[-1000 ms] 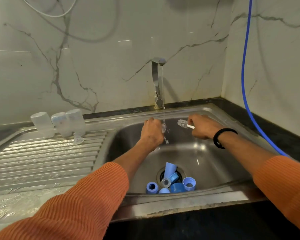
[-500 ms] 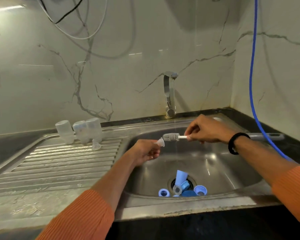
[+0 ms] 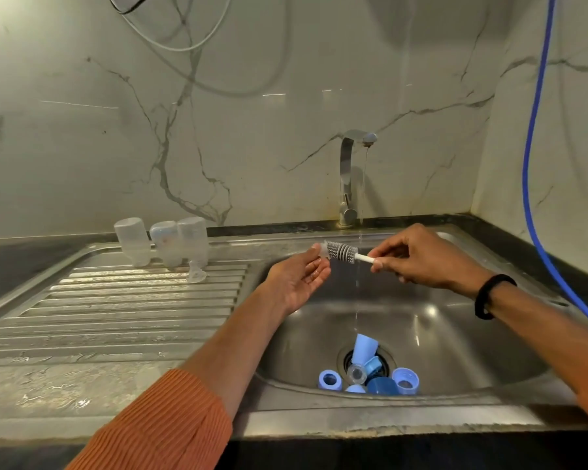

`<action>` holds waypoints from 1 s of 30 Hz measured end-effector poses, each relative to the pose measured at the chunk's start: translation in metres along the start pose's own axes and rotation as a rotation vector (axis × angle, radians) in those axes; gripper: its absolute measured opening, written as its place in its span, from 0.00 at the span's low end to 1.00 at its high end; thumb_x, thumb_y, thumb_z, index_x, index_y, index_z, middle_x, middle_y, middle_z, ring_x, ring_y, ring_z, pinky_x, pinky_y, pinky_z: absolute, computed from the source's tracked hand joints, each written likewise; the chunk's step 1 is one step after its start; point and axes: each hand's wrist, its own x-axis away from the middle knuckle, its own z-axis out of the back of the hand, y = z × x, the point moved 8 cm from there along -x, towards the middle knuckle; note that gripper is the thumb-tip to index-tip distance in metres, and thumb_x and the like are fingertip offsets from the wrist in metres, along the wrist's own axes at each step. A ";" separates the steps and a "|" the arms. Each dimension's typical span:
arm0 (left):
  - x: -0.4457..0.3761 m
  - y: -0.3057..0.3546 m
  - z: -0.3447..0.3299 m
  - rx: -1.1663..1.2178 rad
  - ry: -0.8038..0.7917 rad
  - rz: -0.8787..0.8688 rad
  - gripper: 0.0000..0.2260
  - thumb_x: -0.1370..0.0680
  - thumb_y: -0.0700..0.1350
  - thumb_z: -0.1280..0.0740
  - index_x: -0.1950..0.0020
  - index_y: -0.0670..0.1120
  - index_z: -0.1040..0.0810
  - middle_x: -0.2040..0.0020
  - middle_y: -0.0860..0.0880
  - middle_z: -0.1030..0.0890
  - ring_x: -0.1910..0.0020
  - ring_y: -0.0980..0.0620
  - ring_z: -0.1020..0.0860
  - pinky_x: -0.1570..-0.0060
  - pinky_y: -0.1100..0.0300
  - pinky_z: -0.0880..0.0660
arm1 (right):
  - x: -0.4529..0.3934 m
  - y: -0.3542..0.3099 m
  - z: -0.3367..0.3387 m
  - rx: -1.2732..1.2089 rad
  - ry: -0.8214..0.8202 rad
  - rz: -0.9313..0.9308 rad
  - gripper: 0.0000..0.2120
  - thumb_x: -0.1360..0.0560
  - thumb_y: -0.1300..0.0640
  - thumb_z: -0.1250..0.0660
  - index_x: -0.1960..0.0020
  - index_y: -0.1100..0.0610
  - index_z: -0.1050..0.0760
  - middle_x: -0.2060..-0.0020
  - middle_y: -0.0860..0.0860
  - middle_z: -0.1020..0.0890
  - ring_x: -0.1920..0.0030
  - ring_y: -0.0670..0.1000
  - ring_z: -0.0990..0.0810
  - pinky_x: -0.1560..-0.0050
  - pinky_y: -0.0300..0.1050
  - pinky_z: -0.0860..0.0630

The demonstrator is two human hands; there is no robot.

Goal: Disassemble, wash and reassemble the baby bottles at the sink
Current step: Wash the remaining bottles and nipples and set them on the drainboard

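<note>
My left hand (image 3: 299, 278) is palm-up over the sink's left side and pinches a small clear teat (image 3: 323, 250) at its fingertips. My right hand (image 3: 425, 257) grips the white handle of a small grey brush (image 3: 343, 253), whose bristle tip meets the teat. A thin stream from the tap (image 3: 348, 178) falls just right of the bristles. Three clear bottle bodies (image 3: 165, 240) stand upside down at the back of the drainboard, with another clear teat (image 3: 196, 275) in front of them. Several blue rings and caps (image 3: 370, 374) lie around the drain.
The steel sink basin (image 3: 455, 334) sits on the right, the ribbed drainboard (image 3: 116, 317) on the left. A blue hose (image 3: 537, 164) hangs down the right wall to the counter. White cables loop on the marble wall above.
Both hands rose from low in the basin. The left hand turned palm-up with the teat, and the brush tip came against the teat beside the stream.
</note>
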 end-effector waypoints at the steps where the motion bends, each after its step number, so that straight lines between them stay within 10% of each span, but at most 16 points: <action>1: 0.000 0.001 0.002 0.023 0.002 -0.004 0.05 0.23 0.38 0.26 0.52 0.38 0.19 0.60 0.43 0.18 0.61 0.50 0.19 0.53 0.56 0.18 | 0.001 -0.002 -0.001 -0.005 0.008 0.019 0.05 0.24 0.55 0.24 0.49 0.49 0.13 0.67 0.38 0.15 0.73 0.41 0.21 0.71 0.29 0.28; 6: 0.001 0.002 0.009 0.109 0.014 0.020 0.08 0.25 0.42 0.23 0.54 0.37 0.17 0.63 0.43 0.17 0.63 0.50 0.20 0.56 0.56 0.16 | 0.003 -0.018 -0.005 0.087 0.115 0.078 0.10 0.24 0.55 0.24 0.43 0.49 0.13 0.63 0.36 0.15 0.63 0.33 0.20 0.63 0.25 0.29; 17: -0.003 0.012 0.005 0.063 0.038 -0.068 0.16 0.30 0.45 0.19 0.47 0.40 0.16 0.51 0.41 0.12 0.55 0.46 0.13 0.54 0.51 0.15 | 0.019 -0.065 -0.027 0.703 0.216 0.338 0.12 0.17 0.56 0.35 0.36 0.51 0.19 0.58 0.51 0.15 0.62 0.53 0.19 0.59 0.51 0.20; 26: 0.001 0.011 -0.002 0.084 -0.159 -0.054 0.09 0.28 0.42 0.21 0.50 0.41 0.13 0.45 0.40 0.14 0.46 0.43 0.14 0.51 0.47 0.16 | 0.010 0.000 -0.043 -0.754 -0.077 -0.384 0.07 0.19 0.59 0.30 0.43 0.58 0.17 0.55 0.56 0.12 0.76 0.45 0.30 0.78 0.36 0.36; 30: -0.002 0.017 0.001 -0.270 -0.050 -0.298 0.12 0.23 0.42 0.26 0.40 0.42 0.16 0.45 0.42 0.14 0.43 0.44 0.15 0.47 0.49 0.17 | 0.010 -0.028 -0.020 0.230 0.145 0.013 0.06 0.19 0.54 0.31 0.49 0.49 0.14 0.66 0.44 0.16 0.70 0.44 0.22 0.70 0.33 0.32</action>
